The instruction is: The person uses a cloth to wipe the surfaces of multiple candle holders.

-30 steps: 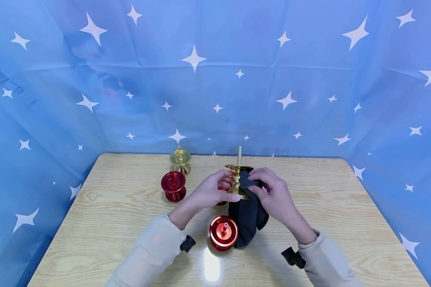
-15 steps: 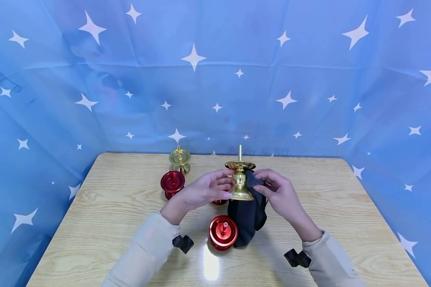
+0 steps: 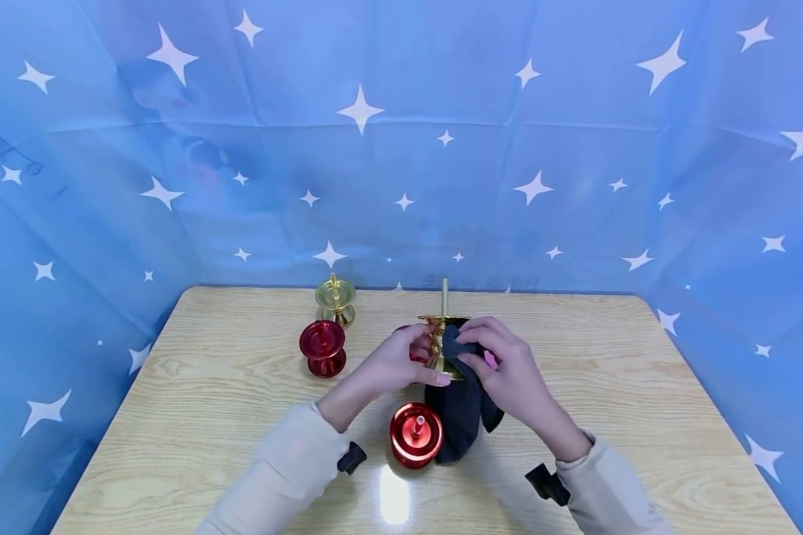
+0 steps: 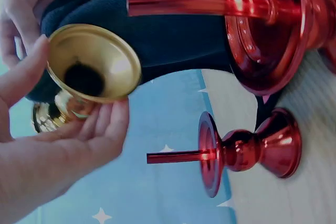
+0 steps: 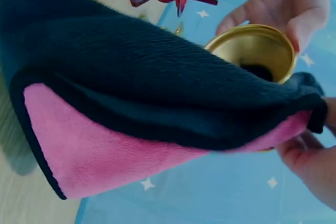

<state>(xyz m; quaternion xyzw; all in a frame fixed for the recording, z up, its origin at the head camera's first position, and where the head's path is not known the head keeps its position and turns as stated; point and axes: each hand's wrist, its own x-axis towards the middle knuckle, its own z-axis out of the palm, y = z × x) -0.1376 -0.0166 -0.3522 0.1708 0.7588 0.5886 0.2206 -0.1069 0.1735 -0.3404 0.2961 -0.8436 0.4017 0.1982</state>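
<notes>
A gold candlestick [image 3: 438, 340] with a pale spike is held up off the table, its hollow base [image 4: 118, 64] facing the left wrist camera. My left hand [image 3: 396, 362] grips its stem from the left, thumb near the base rim. From the right, my right hand [image 3: 514, 369] pinches a dark cloth [image 3: 453, 420] against the candlestick's side. In the right wrist view the cloth's pink underside [image 5: 94, 145] shows, edged in black. Most of the cloth hangs down below the hands, covering part of the candlestick.
A shiny red candlestick [image 3: 417, 438] stands close in front of the hanging cloth. Another red candlestick [image 3: 323, 348] and a gold one [image 3: 335, 299] stand at the back left. One more red candlestick [image 4: 240, 150] is mostly hidden behind my left hand in the head view.
Half a second ago the hands were farther apart and the candlestick showed more fully. Now both hands have drawn together and dropped slightly, and the cloth laps farther over the candlestick's side.
</notes>
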